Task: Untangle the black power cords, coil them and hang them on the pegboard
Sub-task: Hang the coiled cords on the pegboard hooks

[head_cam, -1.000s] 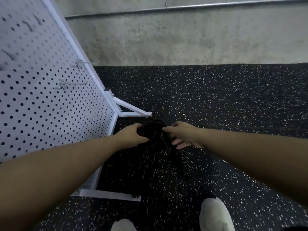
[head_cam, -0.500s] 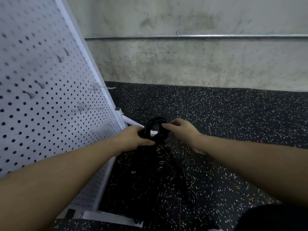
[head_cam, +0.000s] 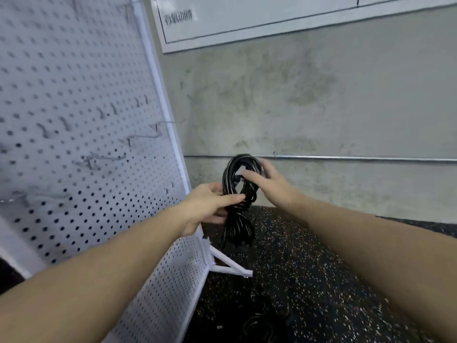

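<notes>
Head view, single frame. I see both of my forearms reaching in from the lower corners toward the centre of the frame.

My left hand grips the coiled bundle of black power cord around its middle; the thumb lies across the front of the strands and the fingers curl behind them. The bundle is held in the air at frame centre, upright, with a rounded loop at the top and its lower strands hanging down below the hand. It sits just beside the right edge of the white perforated metal pegboard, not touching it as far as I can tell.

My right hand is on the upper loop of the bundle. Its fingers look fairly straight and laid over the strands; whether the thumb closes behind the loop I cannot tell, as motion blur softens that area.

The pegboard fills the left half of the frame, tilted, on a white metal stand foot at lower centre. Several thin metal hooks stick out of the board at left centre, blurred.

At bottom centre, more loose black cords lie on the dark speckled rubber floor.

Behind: a grey concrete wall with a thin horizontal metal pipe, and a white panel at the top.
</notes>
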